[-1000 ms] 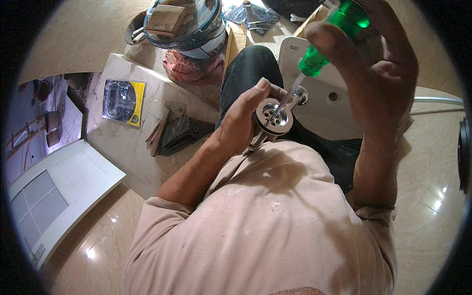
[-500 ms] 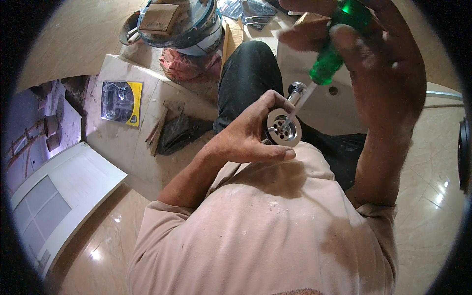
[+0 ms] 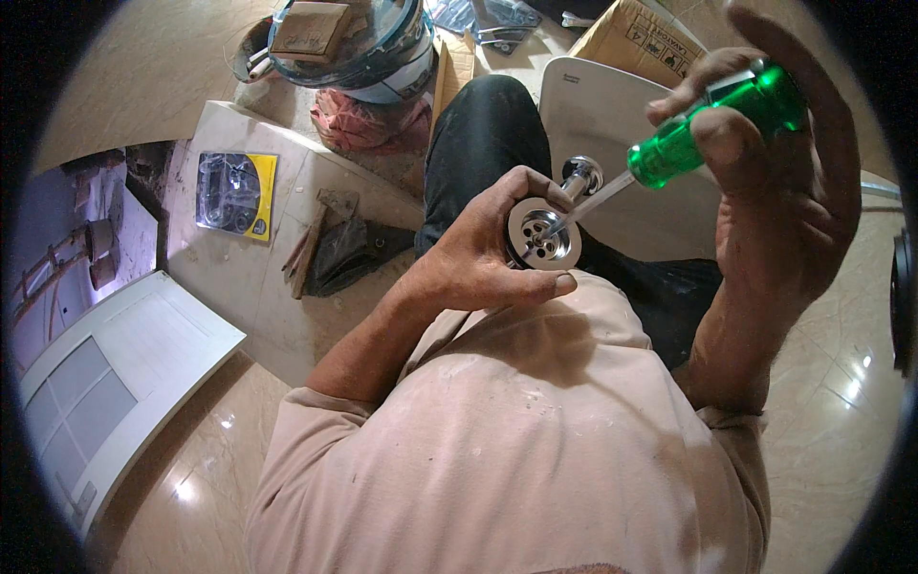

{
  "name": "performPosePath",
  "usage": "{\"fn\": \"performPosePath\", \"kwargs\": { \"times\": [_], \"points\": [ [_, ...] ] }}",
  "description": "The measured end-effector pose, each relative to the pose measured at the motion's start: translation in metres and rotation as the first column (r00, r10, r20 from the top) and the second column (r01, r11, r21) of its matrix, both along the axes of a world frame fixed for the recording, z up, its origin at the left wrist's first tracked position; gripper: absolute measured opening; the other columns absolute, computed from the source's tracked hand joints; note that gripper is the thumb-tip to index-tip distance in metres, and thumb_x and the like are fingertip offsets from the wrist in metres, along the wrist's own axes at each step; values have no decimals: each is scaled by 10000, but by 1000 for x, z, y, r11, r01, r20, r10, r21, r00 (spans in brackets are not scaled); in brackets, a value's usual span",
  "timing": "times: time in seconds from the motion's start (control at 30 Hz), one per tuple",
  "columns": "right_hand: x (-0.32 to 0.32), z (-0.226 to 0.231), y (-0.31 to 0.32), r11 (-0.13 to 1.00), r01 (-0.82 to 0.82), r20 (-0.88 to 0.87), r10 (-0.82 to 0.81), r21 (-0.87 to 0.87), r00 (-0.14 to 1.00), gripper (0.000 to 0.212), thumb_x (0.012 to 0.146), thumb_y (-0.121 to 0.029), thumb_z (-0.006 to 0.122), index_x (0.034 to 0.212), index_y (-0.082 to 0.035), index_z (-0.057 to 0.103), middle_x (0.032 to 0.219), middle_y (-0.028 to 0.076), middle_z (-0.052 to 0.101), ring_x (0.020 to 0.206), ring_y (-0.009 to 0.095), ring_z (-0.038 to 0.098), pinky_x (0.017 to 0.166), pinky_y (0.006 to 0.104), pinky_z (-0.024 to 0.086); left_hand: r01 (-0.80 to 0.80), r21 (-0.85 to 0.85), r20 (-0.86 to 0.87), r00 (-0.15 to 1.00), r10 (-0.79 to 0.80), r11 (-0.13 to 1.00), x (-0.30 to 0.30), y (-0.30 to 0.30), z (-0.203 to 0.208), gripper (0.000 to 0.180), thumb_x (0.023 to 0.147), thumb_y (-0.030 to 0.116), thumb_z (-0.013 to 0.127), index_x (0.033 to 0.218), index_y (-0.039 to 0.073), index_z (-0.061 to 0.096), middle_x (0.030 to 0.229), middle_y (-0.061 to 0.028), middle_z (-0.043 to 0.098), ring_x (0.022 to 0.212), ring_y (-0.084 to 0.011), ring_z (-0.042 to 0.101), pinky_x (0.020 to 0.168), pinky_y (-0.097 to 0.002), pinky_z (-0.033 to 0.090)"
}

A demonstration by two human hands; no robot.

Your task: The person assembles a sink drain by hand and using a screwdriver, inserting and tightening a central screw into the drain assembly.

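Observation:
My left hand (image 3: 478,244) is wrapped round a chrome sink drain strainer (image 3: 566,256), its round holed face tilted up toward me. My right hand (image 3: 784,201) holds a screwdriver (image 3: 684,143) by its clear green handle, thumb and fingers loosely around it. The slanting shaft reaches the centre of the strainer, where the tip sits among the holes. Just beyond the strainer is a chrome pipe fitting (image 3: 581,176); whether it is joined to the strainer I cannot tell. A white ceramic basin (image 3: 622,120) lies behind it.
At the far left stands a dirty bucket (image 3: 382,72) with a cardboard piece (image 3: 311,31) on top, beside a reddish bag (image 3: 368,122). A yellow-edged blister pack (image 3: 236,194) and a dark cloth-like item (image 3: 354,256) lie left. A cardboard box (image 3: 636,43) is behind the basin.
My right hand has moved lower and to the right, tilting the screwdriver handle flatter, and its fingers have shifted on the handle. The strainer has moved slightly left and up in my left hand.

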State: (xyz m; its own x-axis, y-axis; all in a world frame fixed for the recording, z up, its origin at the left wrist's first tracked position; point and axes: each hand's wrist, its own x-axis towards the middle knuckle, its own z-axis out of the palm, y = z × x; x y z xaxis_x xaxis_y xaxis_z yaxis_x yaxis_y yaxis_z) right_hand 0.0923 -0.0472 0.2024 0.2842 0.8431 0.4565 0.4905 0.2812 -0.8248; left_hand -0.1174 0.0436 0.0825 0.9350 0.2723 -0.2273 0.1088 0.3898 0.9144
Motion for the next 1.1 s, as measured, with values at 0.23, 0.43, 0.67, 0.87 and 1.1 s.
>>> {"fn": "performPosePath", "kwargs": {
  "times": [0.23,0.43,0.67,0.87,1.1],
  "points": [
    [3,-6,-4,999,-36,13,37,-7,999,510,1024,-234,639,1444,30,520,1224,261,694,1014,299,739,893,406,601,-1,7,-39,999,1,1000,0,2,7,737,710,274,894,1274,-15,518,1074,-117,631,1039,-198,649,945,-325,544],
    [16,-9,-12,995,-98,-257,96,3,962,505,1025,-190,631,1461,31,507,1296,269,662,1069,298,730,921,422,601,-38,49,-5,999,39,998,2,0,6,731,699,290,902,1256,-14,538,1059,-110,630,1009,-187,651,915,-322,554],
    [-6,8,5,998,50,-33,-49,49,998,562,981,-203,693,1446,43,496,1205,260,688,1030,300,736,898,415,603,-38,1,-17,999,38,999,3,-2,3,742,688,312,923,1250,-4,556,1053,-108,632,1022,-197,657,924,-328,557],
    [-7,0,-2,991,129,-85,-126,39,988,570,980,-191,690,1458,42,484,1191,260,692,1016,299,739,897,411,604,-46,4,-39,998,46,999,4,-3,5,764,674,312,936,1254,-9,555,1060,-124,636,1032,-205,661,942,-333,555],
    [13,-3,-15,999,39,25,-39,-3,999,538,1037,-228,611,1490,29,472,1189,260,698,1014,314,742,931,448,599,-58,16,-33,998,59,998,4,-4,3,756,679,295,947,1260,10,555,1067,-88,637,1010,-162,645,922,-302,538]
  ]
}}
